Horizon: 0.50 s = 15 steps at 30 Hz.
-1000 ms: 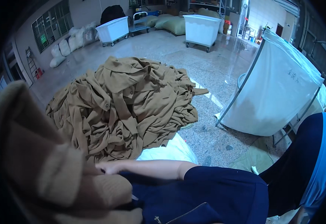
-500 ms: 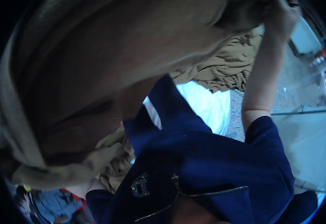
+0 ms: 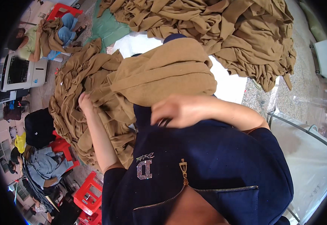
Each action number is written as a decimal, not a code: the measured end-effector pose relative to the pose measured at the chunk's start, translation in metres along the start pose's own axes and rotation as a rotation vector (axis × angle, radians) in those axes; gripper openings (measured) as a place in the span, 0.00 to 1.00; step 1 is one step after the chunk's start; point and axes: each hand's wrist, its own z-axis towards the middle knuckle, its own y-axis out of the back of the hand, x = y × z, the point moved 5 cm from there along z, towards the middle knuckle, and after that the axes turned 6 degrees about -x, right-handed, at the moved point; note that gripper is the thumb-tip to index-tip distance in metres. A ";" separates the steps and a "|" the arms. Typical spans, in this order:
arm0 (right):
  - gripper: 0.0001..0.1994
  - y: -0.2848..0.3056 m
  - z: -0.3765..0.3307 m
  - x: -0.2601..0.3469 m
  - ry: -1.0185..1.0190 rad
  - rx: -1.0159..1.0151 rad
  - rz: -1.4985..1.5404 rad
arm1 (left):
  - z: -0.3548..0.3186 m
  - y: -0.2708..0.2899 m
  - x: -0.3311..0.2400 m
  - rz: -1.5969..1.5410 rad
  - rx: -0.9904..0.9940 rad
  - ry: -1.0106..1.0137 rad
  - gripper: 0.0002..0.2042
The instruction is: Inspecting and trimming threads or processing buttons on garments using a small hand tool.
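Observation:
A brown knit garment (image 3: 167, 73) lies folded over my lap, its narrower part trailing left onto a heap of similar garments. At that trailing part is my left hand (image 3: 84, 104), its fingers closed on the brown cloth. My right hand (image 3: 172, 111) is bent in front of my chest, just below the near edge of the lap garment. Its fingers curl round a small dark tool (image 3: 165, 122), mostly hidden in the palm, so its kind does not show.
A brown garment heap (image 3: 73, 86) lies at left, a larger heap (image 3: 242, 33) ahead on white sheeting (image 3: 229, 80). Red stools (image 3: 88, 193) stand at lower left. Another person (image 3: 30, 45) sits far left with brown cloth. A pale covered frame (image 3: 309, 165) is at right.
The brown garment, held up across the view before, now lies on my lap. My right hand has come down from the upper right to my chest; my left hand has moved up and forward.

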 end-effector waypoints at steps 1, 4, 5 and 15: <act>0.12 0.016 -0.010 -0.010 -0.145 -0.083 0.090 | -0.007 -0.008 -0.006 0.075 0.095 -0.165 0.12; 0.07 0.087 -0.077 -0.062 -0.433 -0.640 -0.190 | -0.142 -0.100 -0.090 0.020 0.558 -0.354 0.09; 0.07 0.106 -0.094 -0.074 -0.461 -0.672 -0.405 | -0.167 -0.114 -0.096 0.079 0.705 -0.445 0.08; 0.15 0.107 -0.146 -0.120 -0.539 -0.577 -0.323 | -0.301 -0.192 -0.110 0.434 1.091 -1.186 0.10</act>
